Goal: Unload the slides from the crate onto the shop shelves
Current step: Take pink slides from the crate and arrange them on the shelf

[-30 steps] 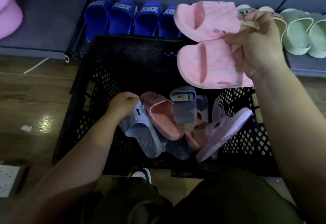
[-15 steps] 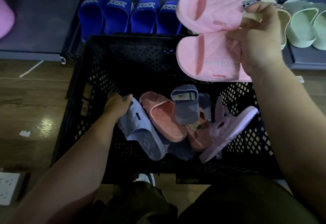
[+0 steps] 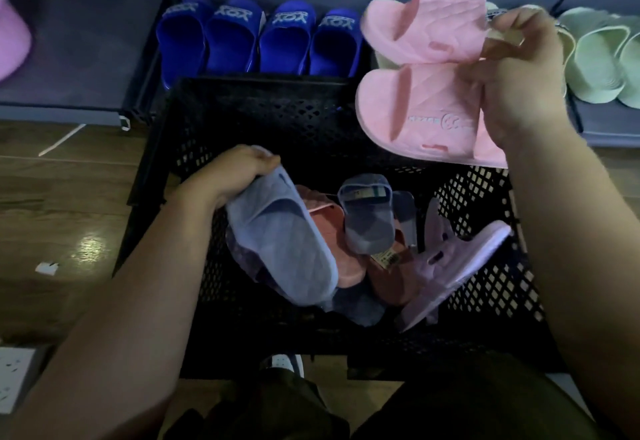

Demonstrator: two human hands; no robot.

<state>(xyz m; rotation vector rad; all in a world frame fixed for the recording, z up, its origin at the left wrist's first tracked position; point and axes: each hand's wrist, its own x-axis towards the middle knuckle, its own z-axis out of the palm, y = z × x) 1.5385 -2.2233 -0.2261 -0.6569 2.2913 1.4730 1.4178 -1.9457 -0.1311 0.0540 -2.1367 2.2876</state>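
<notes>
Fingers of the right hand [image 3: 519, 76] are curled round a pink pair [image 3: 426, 110] above the crate [image 3: 242, 93], a blue slide [image 3: 287, 249] inside it is gripped by the left hand [image 3: 235, 176], and such light, bendy foam is judged best taken by the strap.

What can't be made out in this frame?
Head view:
- Crate bottom: covered by the pile; slide count unclear.
- Shelf behind the pink pair: blocked by the pair and the right hand.
- Tag print: too small.
- Pink thing, left: cut off by the edge.
</notes>
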